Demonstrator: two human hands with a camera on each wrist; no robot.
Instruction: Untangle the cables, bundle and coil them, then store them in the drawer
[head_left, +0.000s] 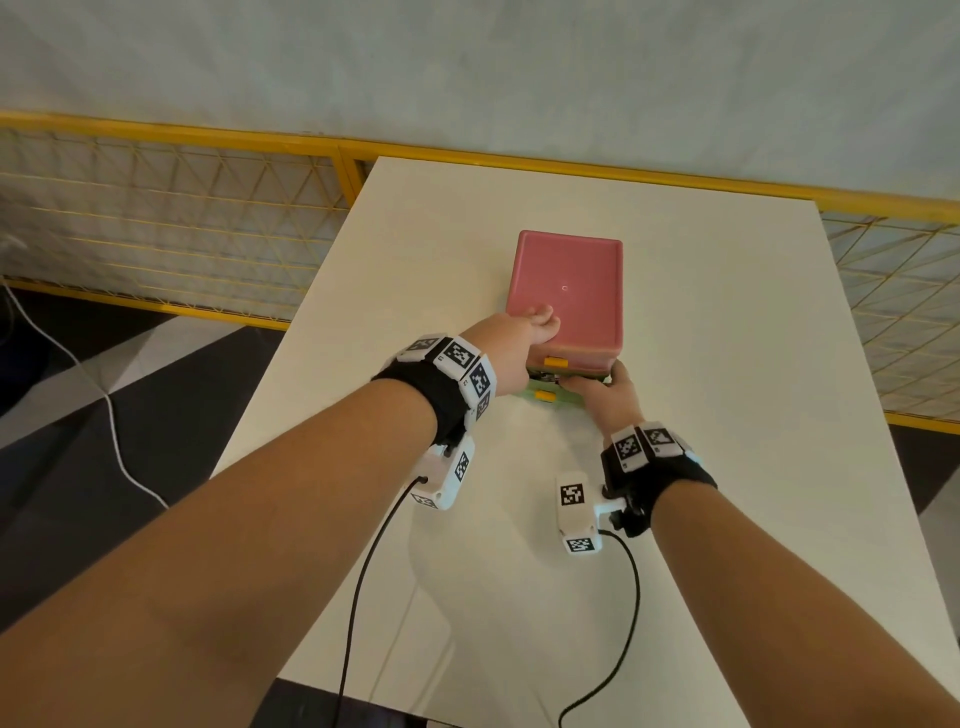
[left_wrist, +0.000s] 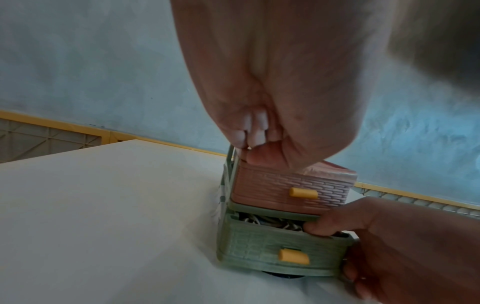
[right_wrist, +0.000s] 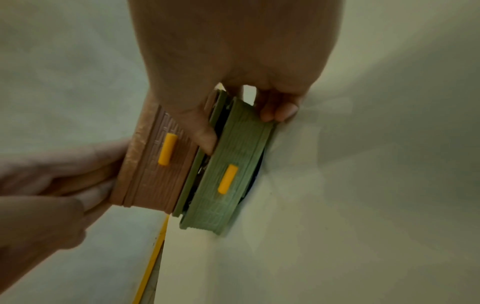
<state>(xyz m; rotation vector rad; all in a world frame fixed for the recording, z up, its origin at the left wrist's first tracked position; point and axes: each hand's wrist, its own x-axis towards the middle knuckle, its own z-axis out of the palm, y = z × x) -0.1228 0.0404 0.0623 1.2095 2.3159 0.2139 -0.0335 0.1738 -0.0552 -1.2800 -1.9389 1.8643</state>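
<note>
A small drawer unit with a pink top (head_left: 569, 291) stands mid-table. My left hand (head_left: 537, 332) grips its front left corner, thumb on the pink top. Below the pink drawer (left_wrist: 272, 189), the green drawer (left_wrist: 259, 242) with a yellow handle (left_wrist: 293, 256) stands pulled out a little. Coiled cables (left_wrist: 265, 221) show through the gap above its rim. My right hand (head_left: 592, 382) pinches the green drawer's right end, thumb (left_wrist: 319, 227) on its top rim and fingers (right_wrist: 278, 111) on its side. Most of the cables are hidden inside.
The white table (head_left: 727, 415) stretches around the unit. A yellow mesh fence (head_left: 182, 223) runs behind and at both sides. A white cord (head_left: 104, 395) lies on the dark floor at the left. Black wrist-camera leads (head_left: 363, 571) hang off the near table edge.
</note>
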